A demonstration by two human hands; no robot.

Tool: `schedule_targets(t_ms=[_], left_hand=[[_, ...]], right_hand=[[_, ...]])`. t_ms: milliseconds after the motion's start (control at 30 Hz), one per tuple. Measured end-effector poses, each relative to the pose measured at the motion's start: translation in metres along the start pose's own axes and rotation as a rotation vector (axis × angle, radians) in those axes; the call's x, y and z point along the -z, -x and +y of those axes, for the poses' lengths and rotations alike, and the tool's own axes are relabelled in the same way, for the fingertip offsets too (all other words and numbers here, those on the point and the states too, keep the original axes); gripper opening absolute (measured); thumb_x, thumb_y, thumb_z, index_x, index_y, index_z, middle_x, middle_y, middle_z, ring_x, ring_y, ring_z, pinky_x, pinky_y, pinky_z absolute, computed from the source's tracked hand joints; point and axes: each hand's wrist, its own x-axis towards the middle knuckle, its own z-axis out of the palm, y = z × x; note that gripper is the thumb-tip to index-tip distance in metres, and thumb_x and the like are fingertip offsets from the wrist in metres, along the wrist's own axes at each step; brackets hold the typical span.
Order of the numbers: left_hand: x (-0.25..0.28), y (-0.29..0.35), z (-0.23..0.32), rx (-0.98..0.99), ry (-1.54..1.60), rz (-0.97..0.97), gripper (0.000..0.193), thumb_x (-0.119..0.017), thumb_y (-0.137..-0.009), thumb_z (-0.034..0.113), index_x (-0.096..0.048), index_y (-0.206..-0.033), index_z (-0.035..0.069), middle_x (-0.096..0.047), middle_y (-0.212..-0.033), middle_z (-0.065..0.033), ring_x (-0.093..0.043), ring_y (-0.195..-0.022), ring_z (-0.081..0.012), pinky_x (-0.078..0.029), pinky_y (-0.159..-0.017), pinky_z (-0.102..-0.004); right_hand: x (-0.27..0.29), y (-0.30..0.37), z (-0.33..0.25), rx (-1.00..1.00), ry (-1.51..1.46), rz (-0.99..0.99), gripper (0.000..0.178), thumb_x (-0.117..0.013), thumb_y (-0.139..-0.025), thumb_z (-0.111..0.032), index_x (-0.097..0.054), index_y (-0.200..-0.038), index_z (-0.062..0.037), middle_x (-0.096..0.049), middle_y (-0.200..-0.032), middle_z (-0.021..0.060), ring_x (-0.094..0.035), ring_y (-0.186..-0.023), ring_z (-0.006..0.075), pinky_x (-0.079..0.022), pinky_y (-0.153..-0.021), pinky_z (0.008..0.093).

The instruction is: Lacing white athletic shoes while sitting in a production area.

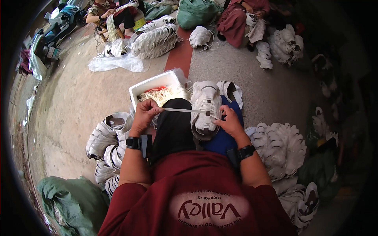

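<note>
A white and grey sneaker (pixel 204 94) rests on my lap, on a blue cloth (pixel 221 143) over my right leg. A flat pale shoelace (pixel 179 110) runs taut across it, threaded at the shoe's dark lace loop. My left hand (pixel 145 116) pinches one end of the lace, out to the left of the shoe. At the shoe's right side, my right hand (pixel 230 122) has thumb and forefinger at the lace's other end. Just beyond my knees stands a white foam box (pixel 134 92) with a tangle of cream laces (pixel 161 93) and something orange-red.
Stacked white shoes (pixel 103 137) lie on my left, more (pixel 279 147) on my right. Green sacks (pixel 75 204) sit near left and far ahead (pixel 197 13). Two people sit ahead among shoe piles (pixel 155 41). A scooter (pixel 63 21) stands far left.
</note>
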Motion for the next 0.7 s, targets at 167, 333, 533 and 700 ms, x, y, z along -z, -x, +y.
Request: schedule_targets(t_ms=[167, 333, 533, 700], left_hand=[[-0.002, 0.003, 0.002, 0.223, -0.204, -0.198, 0.023, -0.074, -0.075, 0.015, -0.054, -0.067, 0.008, -0.052, -0.062, 0.0068, -0.042, -0.058, -0.0026, -0.034, -0.054, -0.0184], [-0.052, 0.0, -0.015, -0.127, -0.586, -0.189, 0.042, -0.074, -0.073, 0.021, -0.053, -0.101, -0.001, -0.059, -0.093, -0.013, -0.057, -0.083, -0.0235, -0.046, -0.073, -0.0345], [-0.116, -0.006, -0.031, -0.407, -1.077, -0.303, 0.036, -0.061, -0.071, 0.015, -0.05, -0.102, 0.001, -0.056, -0.092, -0.0178, -0.056, -0.088, -0.0335, -0.047, -0.076, -0.0393], [-0.118, -0.021, -0.042, -0.472, -1.145, -0.307, 0.028, -0.058, -0.071, 0.012, -0.05, -0.095, 0.002, -0.056, -0.086, -0.0159, -0.057, -0.085, -0.0315, -0.048, -0.074, -0.0381]], right_hand=[[-0.006, 0.003, -0.015, 0.005, 0.178, -0.005, 0.034, -0.066, -0.07, -0.015, -0.05, -0.097, -0.0025, -0.055, -0.078, 0.0204, -0.056, -0.075, 0.0393, -0.046, -0.07, 0.0466], [-0.023, 0.012, -0.017, 0.014, 0.359, 0.048, 0.026, -0.057, -0.074, -0.01, -0.047, -0.095, -0.0002, -0.055, -0.078, 0.0238, -0.056, -0.074, 0.0411, -0.045, -0.066, 0.0493], [-0.03, 0.003, -0.002, 0.099, 0.346, 0.092, 0.019, -0.054, -0.074, -0.006, -0.044, -0.088, 0.0004, -0.055, -0.071, 0.024, -0.057, -0.069, 0.0424, -0.045, -0.063, 0.0499], [-0.031, -0.005, 0.004, 0.125, 0.342, 0.125, 0.014, -0.053, -0.074, -0.005, -0.044, -0.084, 0.0002, -0.055, -0.066, 0.0233, -0.056, -0.065, 0.0431, -0.045, -0.061, 0.0509]])
